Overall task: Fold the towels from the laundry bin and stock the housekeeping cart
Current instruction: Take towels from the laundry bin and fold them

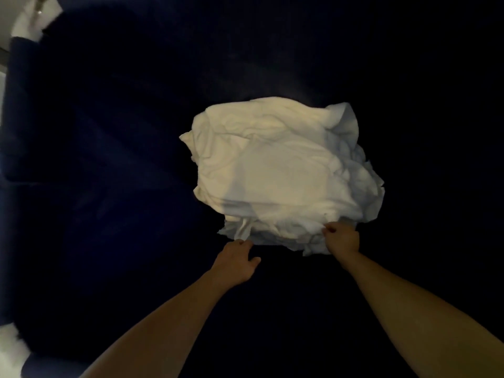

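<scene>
Towels (278, 170) are lying in one crumpled white heap on a dark blue surface, perhaps a bed or sofa (109, 159), though the light is too dim to say which. Nearest the person, both hands are working at the heap's near edge. The left hand (236, 261) is pinching a twisted bit of cloth at the near left end with its fingertips, thumb sticking out to the side. The right hand (343, 238) is curling its fingers round a fold at the near right end. Judging by this, the person is hunting for an edge so as to draw one towel free for folding. To do that well, both hands should be gripping the same piece, ideally two neighbouring corners, then lifting and shaking it so it hangs flat before any fold is made. Beyond the hands, the heap is rising in soft creases, its far right side ruffled. No bin or cart is showing.
</scene>
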